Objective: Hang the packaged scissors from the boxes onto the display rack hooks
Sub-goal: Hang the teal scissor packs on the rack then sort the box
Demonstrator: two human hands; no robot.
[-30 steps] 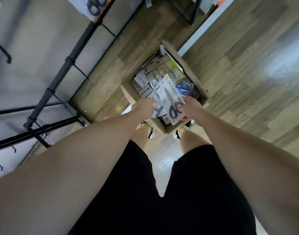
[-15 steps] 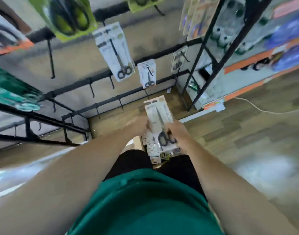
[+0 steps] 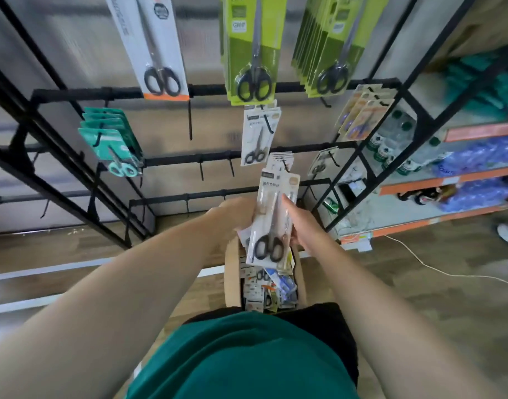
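- In front of a black display rack [image 3: 276, 89] standing against a pale wall, both hands hold a stack of packaged scissors [image 3: 273, 217] above an open cardboard box [image 3: 232, 272].
- The left hand [image 3: 232, 213] grips the stack from the left, fingers curled behind it; the right hand [image 3: 297, 223] pinches its right edge, thumb lying on the front card.
- The front pack shows black-handled scissors, handles down.
- The box sits on the wood-plank floor [image 3: 419, 298] at the person's feet, full of more packs.
- On the rack hooks hang a white pack [image 3: 158, 47], green packs [image 3: 252, 50], teal packs [image 3: 111, 139] and a small white pack [image 3: 258, 136].
- To the right, orange-edged shelves [image 3: 477, 171] carry bottles and blue packets; a white cable [image 3: 437, 270] trails over the floor.
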